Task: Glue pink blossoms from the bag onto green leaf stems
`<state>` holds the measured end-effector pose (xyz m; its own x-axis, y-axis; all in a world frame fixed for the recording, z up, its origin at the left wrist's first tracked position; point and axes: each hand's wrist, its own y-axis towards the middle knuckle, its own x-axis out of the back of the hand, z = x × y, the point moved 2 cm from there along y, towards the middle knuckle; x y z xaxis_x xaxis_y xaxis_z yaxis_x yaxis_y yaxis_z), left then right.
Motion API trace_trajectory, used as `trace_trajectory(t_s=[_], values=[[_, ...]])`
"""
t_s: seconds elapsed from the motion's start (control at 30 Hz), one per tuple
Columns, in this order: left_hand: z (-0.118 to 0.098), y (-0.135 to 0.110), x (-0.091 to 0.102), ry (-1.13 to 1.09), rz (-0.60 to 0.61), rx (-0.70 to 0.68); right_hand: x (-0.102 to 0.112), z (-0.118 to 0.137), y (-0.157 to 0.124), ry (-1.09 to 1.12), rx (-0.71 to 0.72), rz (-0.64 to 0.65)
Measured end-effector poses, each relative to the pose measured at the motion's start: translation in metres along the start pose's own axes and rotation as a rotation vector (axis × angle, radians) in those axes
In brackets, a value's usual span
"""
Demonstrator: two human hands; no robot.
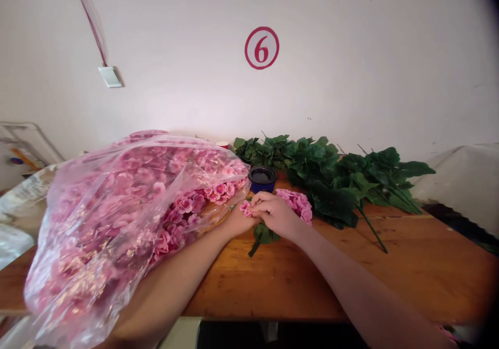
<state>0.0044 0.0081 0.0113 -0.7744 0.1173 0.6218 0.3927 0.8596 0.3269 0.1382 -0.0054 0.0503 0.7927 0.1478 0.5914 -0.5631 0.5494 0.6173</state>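
My two hands meet at the middle of the wooden table. My right hand is closed, its fingers pinched on a small pink artificial flower. My left hand lies beside and partly under it, mostly hidden, next to the mouth of a large clear plastic bag of pink flowers. Under my hands lies a green leafy stem. A cluster of pink flowers sits just behind my right hand.
Piles of green artificial leaf stems lie along the wall at the back. A dark blue cup stands behind my hands. The wall bears a red circled 6. More plastic bags lie at the left, and a white cloth at the right.
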Motion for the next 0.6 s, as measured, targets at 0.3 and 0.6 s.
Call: trace_trajectory(t_s=[0.3, 0.6], values=[[0.003, -0.008, -0.009, -0.05, 0.042, 0.02, -0.001, 0.0, -0.003, -0.099, -0.071, 0.062], [0.007, -0.011, -0.009, -0.048, -0.016, -0.068, -0.005, 0.0, -0.004, -0.122, -0.173, -0.009]])
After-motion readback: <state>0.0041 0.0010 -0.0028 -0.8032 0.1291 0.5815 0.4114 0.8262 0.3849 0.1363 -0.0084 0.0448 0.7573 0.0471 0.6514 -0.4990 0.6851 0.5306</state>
